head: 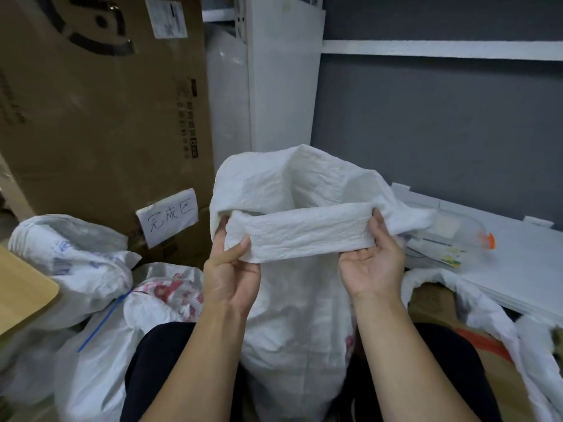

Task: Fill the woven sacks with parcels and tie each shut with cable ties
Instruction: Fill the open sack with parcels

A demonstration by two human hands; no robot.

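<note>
The white woven sack (pixel 292 315) stands upright between the person's knees, and its mouth is held up and open in front of the chest. The near edge of the mouth is turned outward into a flat cuff (pixel 300 234), which stretches tight between the two grips. The left hand (pixel 231 269) pinches the left end of this cuff, with the thumb on the outer face and the fingers curled behind the fabric. The right hand (pixel 373 263) holds the right end with the palm up; its fingertips are bent over the fold, and the thumb I cannot see clearly. Beyond the grips the far wall of the sack rises higher and sags a little inward. To do this step well, I judge that both hands should pull apart evenly, so the cuff stays level and the opening stays wide for parcels. Left of the left grip lie filled sacks (pixel 91 269), one closed with a blue cable tie (pixel 105 321). Right of the right grip a plastic bottle (pixel 457 236) lies on a white board (pixel 518 269)
</note>
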